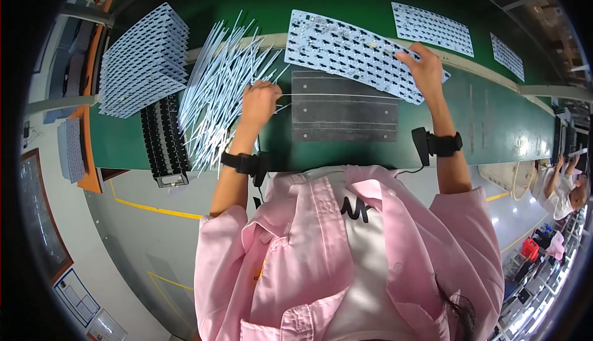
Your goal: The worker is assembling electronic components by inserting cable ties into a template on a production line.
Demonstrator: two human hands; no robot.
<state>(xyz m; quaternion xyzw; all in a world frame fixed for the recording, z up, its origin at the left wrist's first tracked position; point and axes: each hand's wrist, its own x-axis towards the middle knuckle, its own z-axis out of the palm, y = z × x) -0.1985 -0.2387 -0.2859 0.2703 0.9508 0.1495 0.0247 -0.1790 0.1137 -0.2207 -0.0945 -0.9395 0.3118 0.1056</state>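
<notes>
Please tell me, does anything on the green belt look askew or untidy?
Yes. The white panel under the right hand lies slanted across the belt, not square to the dark plate. The thin white strips by the left hand lie fanned in a loose, crossed heap. The panel stack is neat.

Matt green belt (482, 125), glossy white circuit panel (346, 51), shiny thin metal rods (216, 88).

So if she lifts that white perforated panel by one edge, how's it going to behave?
The white panel looks thin and wide, so it probably flexes or sags when lifted from the edge under the right hand. Probably light for its size. One end overhangs the dark plate, so it may slide if pushed.
</notes>
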